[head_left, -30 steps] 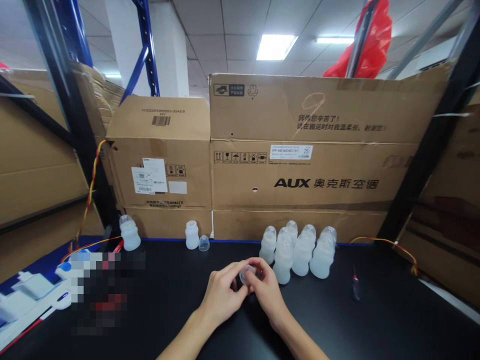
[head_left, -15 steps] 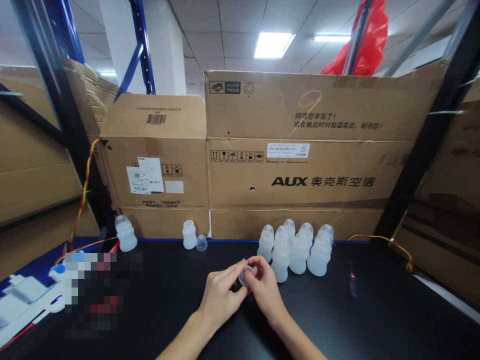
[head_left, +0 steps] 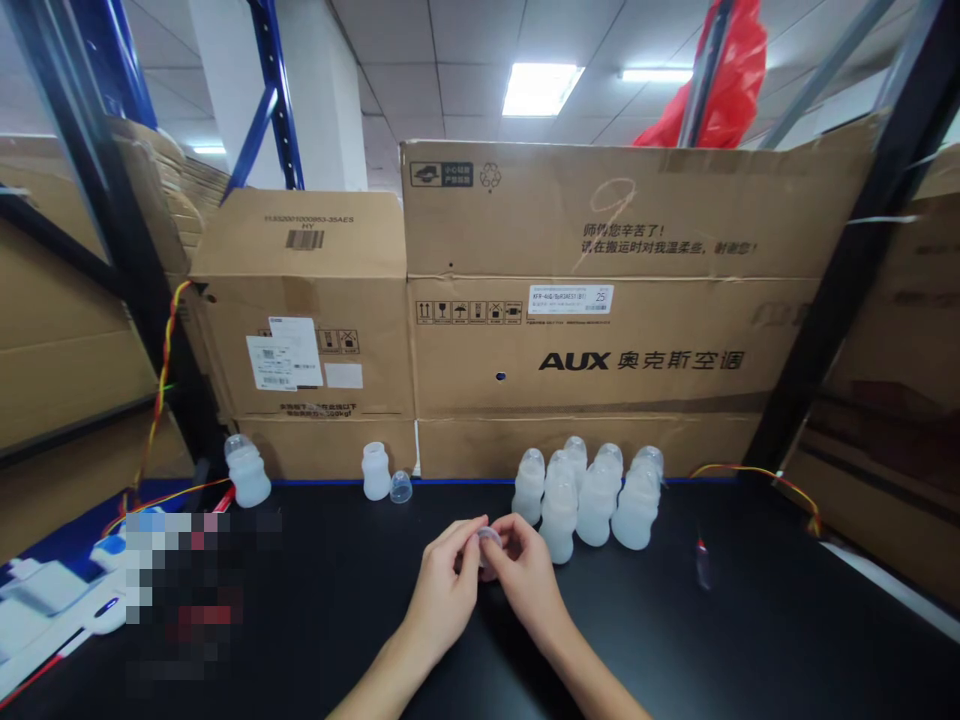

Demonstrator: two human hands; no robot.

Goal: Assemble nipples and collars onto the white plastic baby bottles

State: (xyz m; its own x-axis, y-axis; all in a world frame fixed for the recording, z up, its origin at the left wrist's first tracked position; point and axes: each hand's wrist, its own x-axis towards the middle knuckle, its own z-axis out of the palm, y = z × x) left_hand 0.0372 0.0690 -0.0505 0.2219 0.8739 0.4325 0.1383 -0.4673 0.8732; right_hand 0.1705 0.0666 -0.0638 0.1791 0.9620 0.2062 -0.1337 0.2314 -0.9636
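Observation:
Both hands meet over the middle of the black table and hold one small translucent bottle ring. My left hand is closed, its thumb and fingers pinching the ring's left side. From the other side my right hand grips it, thumb across the top. Fingers cover most of the piece, so its underside is hidden. Just beyond my right hand stands a group of several frosted baby bottles with clear caps. Farther back, an uncapped bottle stands beside a clear dome cap.
Another capped baby bottle stands at the back left, near a white power strip with plugs and cables. A small dark tool with a red part lies at the right. Cardboard panels wall the table's back.
The ring has turned in my fingers and shows less of its opening. My left fingers have shifted upright along its side. The view has moved slightly.

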